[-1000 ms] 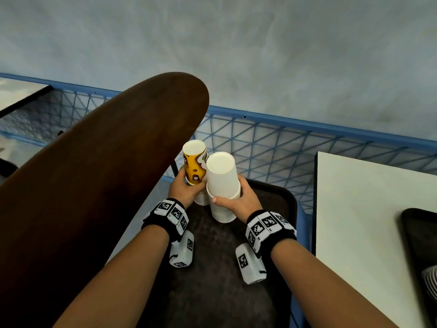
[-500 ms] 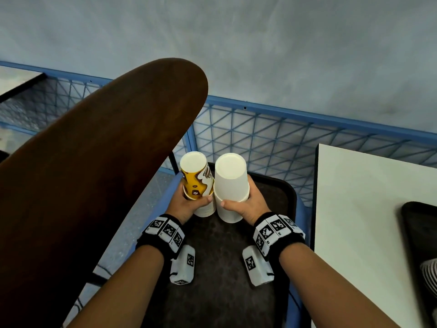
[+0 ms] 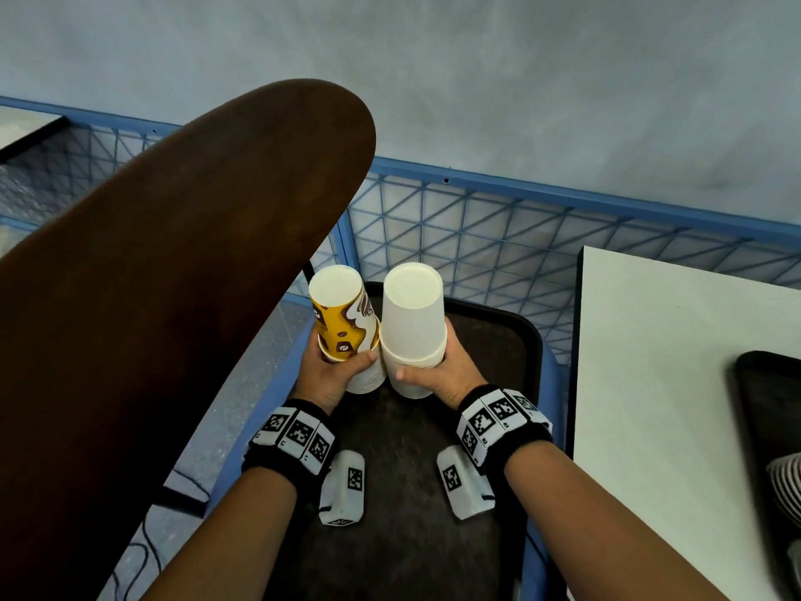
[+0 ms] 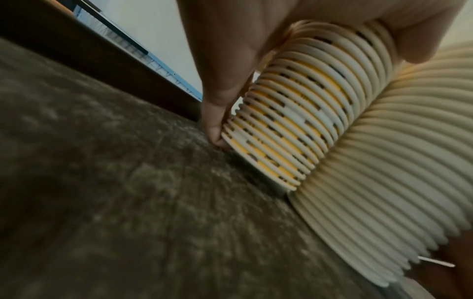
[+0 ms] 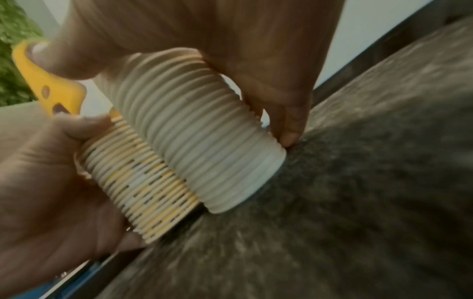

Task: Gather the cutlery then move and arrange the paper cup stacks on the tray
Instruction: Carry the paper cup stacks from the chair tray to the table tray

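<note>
At the far left a dark brown chair back (image 3: 164,305) is seen, curving up over the floor. Just to its right, the left hand (image 3: 329,375) is wrapped around the lower part of the yellow cup stack (image 3: 342,327), thumb on the near side and fingers curled round the far side; in the left wrist view one fingertip (image 4: 217,137) is seen reaching down to the tray surface beside the lowest rim. The yellow cup stack is held upside down, tilted slightly leftward, its lowest rim at the dark tray (image 3: 498,340). Pressed against it on the right, the white cup stack (image 3: 411,336) is stood upside down on the same tray, at its far end. The right hand (image 3: 437,375) is clamped around the ribbed rims of this stack, thumb in front and fingers behind. Behind the tray a blue mesh fence (image 3: 498,236) is seen. Further right a white table (image 3: 659,383) is placed, and a second dark tray (image 3: 763,405) is laid on it.
</note>
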Available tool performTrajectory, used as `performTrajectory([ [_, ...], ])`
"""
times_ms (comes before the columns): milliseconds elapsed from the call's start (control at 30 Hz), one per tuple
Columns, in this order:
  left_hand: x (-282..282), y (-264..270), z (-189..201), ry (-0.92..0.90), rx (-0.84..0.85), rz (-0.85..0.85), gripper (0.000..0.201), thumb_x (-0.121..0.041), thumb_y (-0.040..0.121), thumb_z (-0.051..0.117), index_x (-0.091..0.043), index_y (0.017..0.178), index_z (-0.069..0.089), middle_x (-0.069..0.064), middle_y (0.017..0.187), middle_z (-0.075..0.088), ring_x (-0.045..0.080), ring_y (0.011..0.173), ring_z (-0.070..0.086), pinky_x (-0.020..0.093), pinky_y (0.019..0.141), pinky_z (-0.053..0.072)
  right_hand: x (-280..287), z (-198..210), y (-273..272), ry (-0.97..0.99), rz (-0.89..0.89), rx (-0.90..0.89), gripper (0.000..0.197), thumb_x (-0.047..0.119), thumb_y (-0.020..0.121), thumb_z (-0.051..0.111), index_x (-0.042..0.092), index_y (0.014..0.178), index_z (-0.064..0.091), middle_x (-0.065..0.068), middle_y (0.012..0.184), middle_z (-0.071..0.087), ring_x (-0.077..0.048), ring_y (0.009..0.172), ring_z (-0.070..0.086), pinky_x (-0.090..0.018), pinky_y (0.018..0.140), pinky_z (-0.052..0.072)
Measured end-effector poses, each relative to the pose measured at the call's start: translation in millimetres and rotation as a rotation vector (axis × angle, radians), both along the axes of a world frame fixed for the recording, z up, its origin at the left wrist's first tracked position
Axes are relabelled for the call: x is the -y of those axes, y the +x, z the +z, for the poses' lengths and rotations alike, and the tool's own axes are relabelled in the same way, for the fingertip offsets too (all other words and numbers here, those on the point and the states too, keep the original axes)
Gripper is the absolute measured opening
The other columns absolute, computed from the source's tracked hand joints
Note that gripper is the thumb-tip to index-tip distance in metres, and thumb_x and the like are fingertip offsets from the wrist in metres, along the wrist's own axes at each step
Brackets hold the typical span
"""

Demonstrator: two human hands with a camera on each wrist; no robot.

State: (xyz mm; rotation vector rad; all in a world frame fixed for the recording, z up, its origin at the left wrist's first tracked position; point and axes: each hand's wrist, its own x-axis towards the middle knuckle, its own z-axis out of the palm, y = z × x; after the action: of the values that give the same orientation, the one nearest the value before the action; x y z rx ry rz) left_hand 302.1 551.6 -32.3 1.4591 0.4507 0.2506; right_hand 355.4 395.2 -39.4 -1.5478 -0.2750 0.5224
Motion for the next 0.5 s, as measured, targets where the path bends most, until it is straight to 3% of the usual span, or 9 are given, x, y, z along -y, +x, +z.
performTrajectory([
  [133,0.5,-2.7,1.1,-0.026,-0.002,0.0,0.054,0.008,0.072,0.068,-0.031,0.105,0.052,-0.011,0.103,0.064,0.003,0.091,0.065,0.025,0.08,0.048,2.0,3.2,0.2,-0.178,0.0,0.054,0.092,0.021,0.045,0.089,0.047,0.113,0.033,0.017,0.117,0.051,-0.01,0.118,0.047,-0.033,0.102,0.041],
  [367,1.8,-11.8,6.5,-0.104,0.004,0.039,0.064,-0.002,0.069,0.073,-0.027,0.122,0.048,-0.002,0.116,0.063,0.015,0.106,0.06,0.035,0.092,0.047,0.3,17.8,-1.9,-0.245,-0.033,0.134,0.087,0.01,0.052,0.087,0.039,0.118,0.038,0.012,0.115,0.051,-0.007,0.111,0.046,-0.025,0.093,0.039],
  [500,3.6,-18.7,14.6,-0.079,-0.003,0.041,0.061,0.004,0.074,0.067,-0.025,0.123,0.046,-0.007,0.112,0.062,0.011,0.104,0.059,0.036,0.093,0.044,1.4,20.5,-9.5,-0.189,-0.081,0.102,0.076,0.008,0.051,0.086,0.047,0.099,0.042,0.017,0.107,0.054,-0.01,0.11,0.052,-0.03,0.097,0.045],
])
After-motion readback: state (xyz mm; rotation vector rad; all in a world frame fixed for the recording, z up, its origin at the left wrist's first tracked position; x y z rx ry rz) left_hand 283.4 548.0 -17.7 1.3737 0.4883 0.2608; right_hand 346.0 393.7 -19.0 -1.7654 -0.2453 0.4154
